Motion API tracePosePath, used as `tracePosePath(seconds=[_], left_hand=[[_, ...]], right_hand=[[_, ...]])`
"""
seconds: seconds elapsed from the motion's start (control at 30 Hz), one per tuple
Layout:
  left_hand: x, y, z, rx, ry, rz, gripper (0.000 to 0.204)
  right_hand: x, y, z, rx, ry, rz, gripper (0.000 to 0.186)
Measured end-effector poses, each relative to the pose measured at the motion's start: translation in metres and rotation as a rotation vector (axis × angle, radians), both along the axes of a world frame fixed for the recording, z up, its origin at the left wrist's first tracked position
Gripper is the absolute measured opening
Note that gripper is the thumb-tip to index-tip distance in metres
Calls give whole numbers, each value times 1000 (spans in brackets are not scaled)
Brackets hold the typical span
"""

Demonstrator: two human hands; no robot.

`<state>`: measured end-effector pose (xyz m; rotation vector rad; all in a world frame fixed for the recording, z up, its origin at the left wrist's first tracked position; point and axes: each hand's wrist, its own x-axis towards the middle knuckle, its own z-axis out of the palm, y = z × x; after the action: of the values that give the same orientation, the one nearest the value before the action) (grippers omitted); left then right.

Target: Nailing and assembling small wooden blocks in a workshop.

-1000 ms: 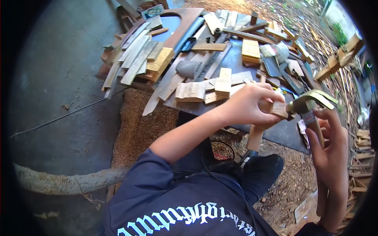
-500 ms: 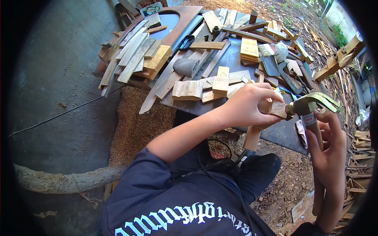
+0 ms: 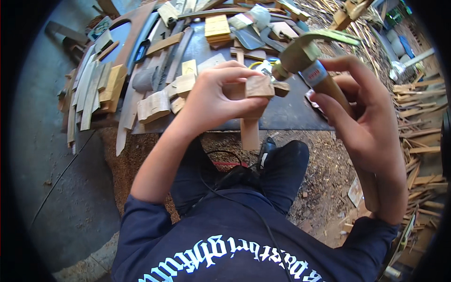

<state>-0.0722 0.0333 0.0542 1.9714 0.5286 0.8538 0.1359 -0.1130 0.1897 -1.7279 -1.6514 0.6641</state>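
My left hand point(image 3: 213, 96) is closed around a joined piece of light wood, its squared end point(image 3: 259, 87) showing between thumb and fingers. From the same piece a straight wooden leg point(image 3: 250, 135) points down past the table edge, and a short stub point(image 3: 282, 89) sticks out to the right. My right hand point(image 3: 369, 113) grips a claw hammer point(image 3: 307, 54) by its wooden handle, below the metal head. The hammer's striking face is just above and right of the wood, apart from it. My left palm hides part of the wooden piece.
The dark table point(image 3: 293, 113) carries a stack of yellowish blocks point(image 3: 217, 29), a grey rounded block point(image 3: 144, 79), a pale block point(image 3: 153, 107) and a metal clamp point(image 3: 272, 40). Long strips point(image 3: 89, 91) lie at the left. Wood scraps point(image 3: 423, 141) cover the ground at the right.
The view has turned, so the table sits further left and higher. The hammer head, before right at the wood's end, is now raised and apart from it. Both hands keep their hold.
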Motion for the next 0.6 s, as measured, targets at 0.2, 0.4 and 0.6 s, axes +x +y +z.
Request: tracePosePath(seconds=[0.2, 0.4, 0.6], left_hand=[[7, -2, -1, -31, -26, -11, 47], [7, -4, 0, -35, -39, -21, 46], [2, -1, -5, -25, -2, 0, 46]], right_hand=[[2, -2, 1, 59, -123, 130, 33], [1, -3, 2, 47, -190, 113, 33], [-8, -7, 2, 246, -12, -34, 38]])
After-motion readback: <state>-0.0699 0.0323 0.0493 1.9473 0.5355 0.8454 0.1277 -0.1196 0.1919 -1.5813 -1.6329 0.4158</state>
